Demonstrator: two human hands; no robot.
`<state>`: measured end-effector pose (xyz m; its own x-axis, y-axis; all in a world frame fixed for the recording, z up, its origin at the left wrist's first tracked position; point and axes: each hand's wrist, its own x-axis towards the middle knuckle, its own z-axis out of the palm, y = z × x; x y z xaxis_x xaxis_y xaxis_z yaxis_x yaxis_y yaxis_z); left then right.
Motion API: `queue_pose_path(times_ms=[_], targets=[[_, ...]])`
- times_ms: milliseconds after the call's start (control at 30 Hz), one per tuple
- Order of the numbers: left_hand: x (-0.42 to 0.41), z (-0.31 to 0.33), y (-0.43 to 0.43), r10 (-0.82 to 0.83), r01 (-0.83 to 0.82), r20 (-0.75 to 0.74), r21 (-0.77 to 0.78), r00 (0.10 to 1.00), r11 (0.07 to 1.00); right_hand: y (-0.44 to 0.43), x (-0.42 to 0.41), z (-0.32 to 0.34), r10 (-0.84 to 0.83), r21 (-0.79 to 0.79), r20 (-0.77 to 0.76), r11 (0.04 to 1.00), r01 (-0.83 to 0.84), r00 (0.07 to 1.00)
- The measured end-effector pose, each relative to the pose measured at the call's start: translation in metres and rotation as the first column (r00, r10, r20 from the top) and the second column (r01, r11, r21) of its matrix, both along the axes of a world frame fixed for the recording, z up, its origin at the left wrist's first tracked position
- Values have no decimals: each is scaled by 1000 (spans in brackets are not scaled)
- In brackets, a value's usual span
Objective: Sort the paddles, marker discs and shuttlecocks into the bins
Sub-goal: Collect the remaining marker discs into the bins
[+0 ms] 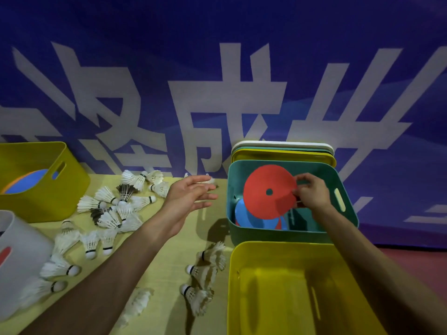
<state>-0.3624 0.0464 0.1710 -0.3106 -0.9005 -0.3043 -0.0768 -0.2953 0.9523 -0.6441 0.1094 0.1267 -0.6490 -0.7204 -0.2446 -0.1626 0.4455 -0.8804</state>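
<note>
With the right hand [312,192], pinches the edge of a flat red round marker disc [267,192] with a centre hole, holding it tilted over the open teal plastic bin [349,215]. Under it, inside that bin, flat blue marker discs [246,215]. With the left hand [191,197], hovers above the pale yellow-green tabletop [167,262], fingers straight and apart, gripping nothing. Scattered across that tabletop, white feathered shuttlecocks [108,209], loose and in heaps. Just in front of the teal bin, a yellow plastic bin [278,298].
</note>
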Motion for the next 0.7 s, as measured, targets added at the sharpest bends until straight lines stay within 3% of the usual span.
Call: queue_pose_path(times_ms=[167,333,500,700], targets=[[15,2,2,28,-28,10,-21,1000,999,-13,9,-30,47,142,-31,989,-42,998],[29,0,4,14,-14,18,-30,1000,999,-18,17,-42,253,368,-249,918,-150,935],[36,-6,6,10,-9,18,-24,1000,1000,-20,27,-33,280,305,-337,936,-177,899],[46,-13,12,-11,13,38,-34,999,999,-28,60,-2,312,101,-438,949,-299,843]])
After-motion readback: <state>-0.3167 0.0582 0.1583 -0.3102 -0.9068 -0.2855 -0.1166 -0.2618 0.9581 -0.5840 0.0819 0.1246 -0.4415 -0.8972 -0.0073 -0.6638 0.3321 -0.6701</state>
